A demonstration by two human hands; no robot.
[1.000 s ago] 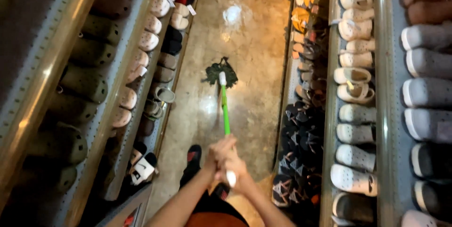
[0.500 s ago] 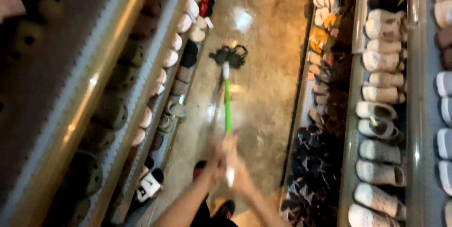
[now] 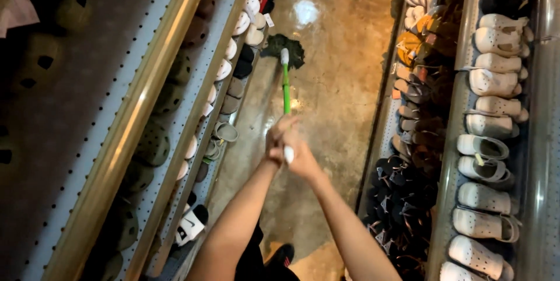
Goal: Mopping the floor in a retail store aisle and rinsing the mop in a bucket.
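A mop (image 3: pixel 286 83) with a green shaft is gripped by both hands at its upper end; fingers of the left hand (image 3: pixel 279 136) and right hand (image 3: pixel 300 158) are wrapped closed around the handle, the white end cap showing between them. The dark mop head (image 3: pixel 284 49) is set on the wet, glossy concrete floor (image 3: pixel 338 83), far down the aisle and just beside the foot of the left shelf rack (image 3: pixel 175 141). Clogs and sandals are lined along the lowest left shelf (image 3: pixel 230 91) and on the right shelves (image 3: pixel 484 141).

Risks, as judged: with the head so close to the rack, shoes on the bottom shelf could be knocked or wetted. A slip is possible on the wet floor. Control of so long a shaft held only at its end could be lost.
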